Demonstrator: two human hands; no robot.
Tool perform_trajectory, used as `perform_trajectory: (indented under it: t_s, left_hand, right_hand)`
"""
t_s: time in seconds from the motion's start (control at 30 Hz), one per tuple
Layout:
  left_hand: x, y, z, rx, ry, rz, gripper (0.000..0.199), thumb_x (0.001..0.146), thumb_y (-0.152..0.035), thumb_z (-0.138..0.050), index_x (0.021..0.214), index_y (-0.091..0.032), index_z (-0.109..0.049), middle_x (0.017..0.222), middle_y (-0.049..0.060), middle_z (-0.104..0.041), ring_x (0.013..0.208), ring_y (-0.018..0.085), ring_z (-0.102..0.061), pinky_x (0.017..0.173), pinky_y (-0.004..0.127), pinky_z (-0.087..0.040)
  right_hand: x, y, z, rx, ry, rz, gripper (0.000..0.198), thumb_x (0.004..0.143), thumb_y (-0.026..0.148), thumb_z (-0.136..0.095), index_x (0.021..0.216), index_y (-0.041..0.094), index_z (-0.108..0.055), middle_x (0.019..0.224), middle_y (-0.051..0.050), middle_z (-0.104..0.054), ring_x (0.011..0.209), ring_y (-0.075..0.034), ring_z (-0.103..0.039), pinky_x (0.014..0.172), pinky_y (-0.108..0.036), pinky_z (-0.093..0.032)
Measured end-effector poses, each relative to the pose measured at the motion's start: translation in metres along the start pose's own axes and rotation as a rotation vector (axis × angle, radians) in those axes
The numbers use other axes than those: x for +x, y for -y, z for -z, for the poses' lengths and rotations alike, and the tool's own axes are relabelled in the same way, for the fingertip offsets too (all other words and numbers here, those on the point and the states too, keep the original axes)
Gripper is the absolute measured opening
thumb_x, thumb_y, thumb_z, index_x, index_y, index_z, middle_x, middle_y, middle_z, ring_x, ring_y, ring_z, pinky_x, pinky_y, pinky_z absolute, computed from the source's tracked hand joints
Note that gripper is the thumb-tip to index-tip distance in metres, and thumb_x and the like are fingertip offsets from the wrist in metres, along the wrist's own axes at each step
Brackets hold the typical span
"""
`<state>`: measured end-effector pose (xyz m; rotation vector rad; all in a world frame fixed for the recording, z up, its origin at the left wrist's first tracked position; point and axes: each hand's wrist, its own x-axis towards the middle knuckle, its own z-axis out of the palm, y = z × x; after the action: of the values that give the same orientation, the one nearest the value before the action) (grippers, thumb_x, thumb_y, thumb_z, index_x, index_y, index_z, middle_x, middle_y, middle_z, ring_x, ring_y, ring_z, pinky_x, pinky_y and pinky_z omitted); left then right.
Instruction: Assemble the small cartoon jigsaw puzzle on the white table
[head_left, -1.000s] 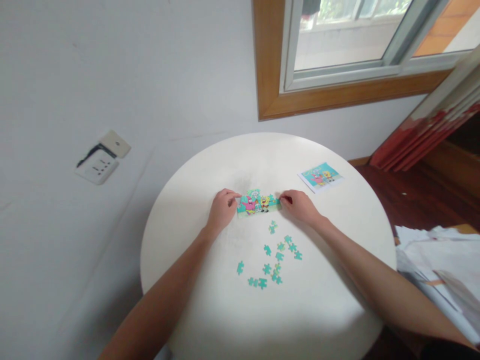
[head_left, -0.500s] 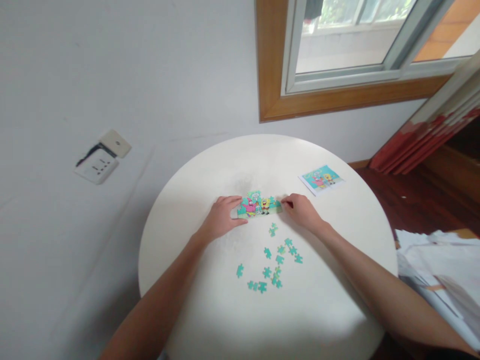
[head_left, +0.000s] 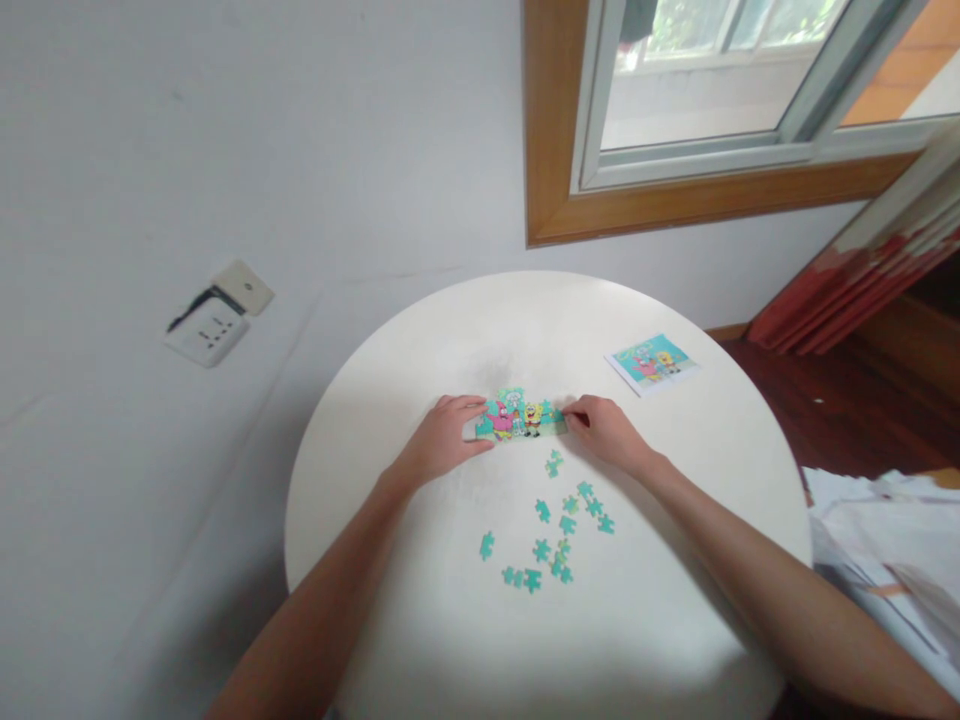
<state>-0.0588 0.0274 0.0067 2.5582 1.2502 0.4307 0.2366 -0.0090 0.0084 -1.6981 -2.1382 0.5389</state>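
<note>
Left hand: your left hand [head_left: 439, 440] was at the puzzle's left end, thumb and fingers spread well apart, the fingertips at its upper corner and the thumb along its lower edge; it framed that end rather than pinching it.
Right hand: your right hand [head_left: 609, 432] was at the opposite end, thumb and forefinger drawn close together against the right edge; you could not tell from this view whether a piece was between them.
SpongeBob jigsaw: the partly assembled SpongeBob jigsaw [head_left: 521, 422] lay flat between your hands, showing pink Patrick left of yellow SpongeBob, with Squidward's head in a part that stood up above the rest.
Loose pieces: the loose teal jigsaw pieces [head_left: 541, 550] were scattered on your side of the puzzle, some touching; one lay apart at the left.
Picture card: the SpongeBob picture card [head_left: 652, 363] lay beyond your right hand, turned at an angle, with similar characters printed on it.
Table: the round white table [head_left: 420, 640] held all of these, near the pale wall [head_left: 337, 120].
Right side: white papers [head_left: 892, 530] were heaped beyond the table's edge, below a red-and-cream curtain [head_left: 817, 290].
</note>
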Motion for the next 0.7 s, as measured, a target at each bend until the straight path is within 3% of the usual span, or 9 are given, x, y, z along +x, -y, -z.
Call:
perform_trajectory:
  t_s: [0.33,0.6,0.7]
  left_hand:
    - [0.001,0.0,0.001,-0.065,-0.037,0.003,0.053,0.079,-0.039,-0.078,0.127,-0.021,-0.064,0.132,0.01,-0.063,0.122,0.028,-0.057,0.108,0.045,-0.042]
    - [0.005,0.002,-0.004,-0.189,-0.216,0.193,0.029,0.091,-0.032,-0.058,0.116,-0.019,-0.066,0.112,0.007,-0.069,0.088,0.019,-0.067,0.087,0.035,-0.056]
    - [0.005,0.002,-0.004,-0.198,-0.233,0.199,0.026,0.092,-0.03,-0.057,0.113,-0.019,-0.067,0.11,0.006,-0.069,0.086,0.018,-0.067,0.084,0.032,-0.057]
  right_hand:
    - [0.003,-0.004,-0.001,0.053,-0.014,-0.005,0.031,0.085,0.015,-0.048,0.091,0.018,-0.078,0.088,-0.009,-0.075,0.076,-0.018,-0.063,0.072,-0.027,-0.042]
    - [0.005,-0.016,0.004,0.103,-0.073,-0.081,0.025,0.083,0.014,-0.053,0.089,0.018,-0.077,0.088,-0.009,-0.076,0.076,-0.019,-0.064,0.072,-0.028,-0.044]
    - [0.002,-0.01,0.007,0.127,-0.061,-0.017,0.022,0.084,0.014,-0.055,0.09,0.018,-0.076,0.088,-0.008,-0.075,0.077,-0.018,-0.064,0.072,-0.028,-0.044]
